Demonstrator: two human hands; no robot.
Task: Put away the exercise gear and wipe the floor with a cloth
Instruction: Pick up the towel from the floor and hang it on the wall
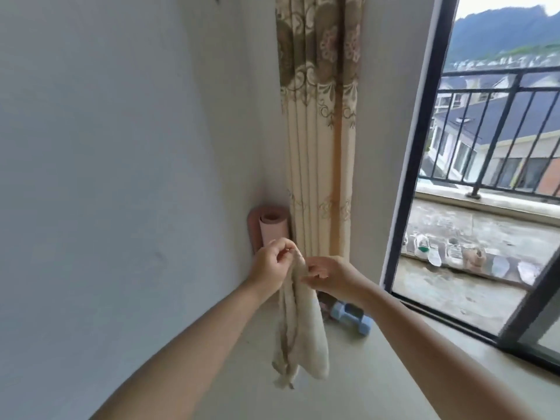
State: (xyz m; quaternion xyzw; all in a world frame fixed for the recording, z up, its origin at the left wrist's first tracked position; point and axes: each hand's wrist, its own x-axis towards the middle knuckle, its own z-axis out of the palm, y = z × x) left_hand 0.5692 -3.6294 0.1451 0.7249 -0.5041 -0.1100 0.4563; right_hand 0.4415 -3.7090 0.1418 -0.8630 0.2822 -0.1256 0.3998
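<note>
A cream cloth (300, 325) hangs in front of me above the floor. My left hand (272, 265) pinches its top edge, and my right hand (328, 275) pinches the same edge just to the right. A rolled pink exercise mat (268, 228) stands upright in the corner against the wall, behind my left hand. A light blue dumbbell (351, 316) lies on the floor below my right wrist, partly hidden by the cloth and my arm.
A patterned beige curtain (321, 147) hangs in the corner behind the mat. An open sliding door with a dark frame (403, 207) leads right onto a balcony with a railing (497, 131). The pale floor (348, 383) spreads below my arms.
</note>
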